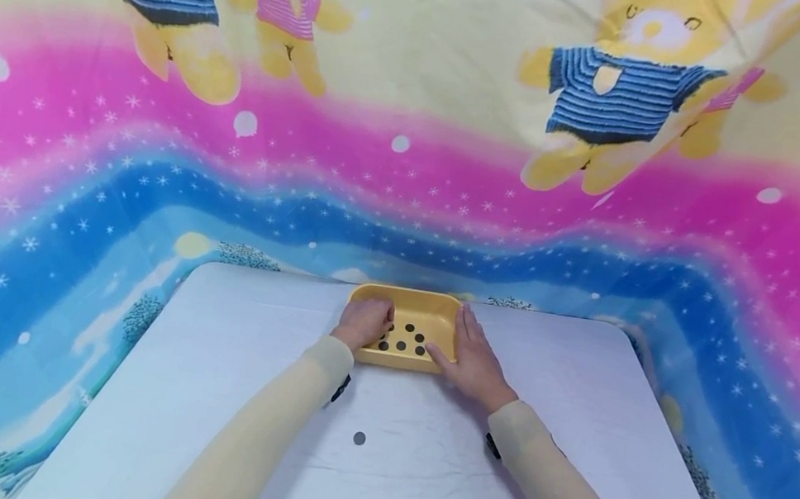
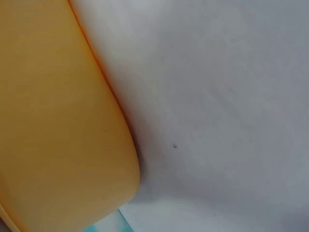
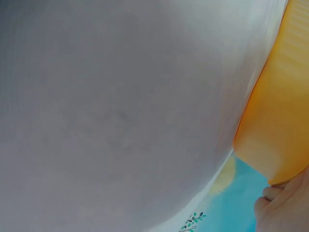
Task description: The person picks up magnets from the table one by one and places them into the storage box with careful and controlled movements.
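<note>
In the head view, a yellow rectangular tray [image 1: 366, 357] stands at the far edge of the white table. Several small dark round discs [image 1: 409, 328] lie on its floor, mostly left of the middle. My left hand [image 1: 365, 322] reaches over the tray's left side, fingers bent down among the discs; I cannot tell whether one is between them. My right hand [image 1: 478, 369] holds the tray at its right end, thumb over the front rim and fingers along the right wall. One more dark disc [image 1: 359, 438] lies on the table nearer me, between my forearms.
The table's white surface [image 1: 221, 361] spreads on both sides of the tray. Behind it hangs a patterned cloth [image 1: 406, 200] with bears and snowflakes, which also drops along the table's sides. Both wrist views show mostly the tray's outer wall and the white tabletop.
</note>
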Action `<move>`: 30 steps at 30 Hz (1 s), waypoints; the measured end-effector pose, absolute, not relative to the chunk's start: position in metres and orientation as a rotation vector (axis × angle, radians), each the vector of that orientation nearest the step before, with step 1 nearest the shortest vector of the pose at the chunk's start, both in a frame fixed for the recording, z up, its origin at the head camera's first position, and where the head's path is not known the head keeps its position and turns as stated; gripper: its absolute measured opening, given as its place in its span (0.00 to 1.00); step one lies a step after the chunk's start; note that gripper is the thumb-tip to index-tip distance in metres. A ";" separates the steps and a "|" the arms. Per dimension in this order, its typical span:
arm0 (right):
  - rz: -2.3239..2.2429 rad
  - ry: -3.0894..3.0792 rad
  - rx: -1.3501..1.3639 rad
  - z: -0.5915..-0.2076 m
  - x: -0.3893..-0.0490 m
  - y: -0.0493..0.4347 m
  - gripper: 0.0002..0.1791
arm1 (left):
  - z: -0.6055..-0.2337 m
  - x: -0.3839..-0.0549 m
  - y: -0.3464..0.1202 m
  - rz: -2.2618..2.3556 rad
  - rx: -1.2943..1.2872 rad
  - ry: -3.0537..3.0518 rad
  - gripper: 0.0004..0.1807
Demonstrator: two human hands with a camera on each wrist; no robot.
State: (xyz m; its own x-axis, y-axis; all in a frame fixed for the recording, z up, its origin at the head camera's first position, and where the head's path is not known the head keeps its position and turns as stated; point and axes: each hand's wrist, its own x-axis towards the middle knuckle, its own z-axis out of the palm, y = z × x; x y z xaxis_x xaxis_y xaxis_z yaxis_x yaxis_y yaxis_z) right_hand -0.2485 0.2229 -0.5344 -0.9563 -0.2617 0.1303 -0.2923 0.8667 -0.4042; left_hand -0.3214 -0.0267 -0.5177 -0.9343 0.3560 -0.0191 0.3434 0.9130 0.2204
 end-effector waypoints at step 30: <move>0.663 -2.980 0.442 -0.537 -0.252 0.223 0.60 | -0.488 -0.268 -0.067 0.834 0.736 2.942 0.05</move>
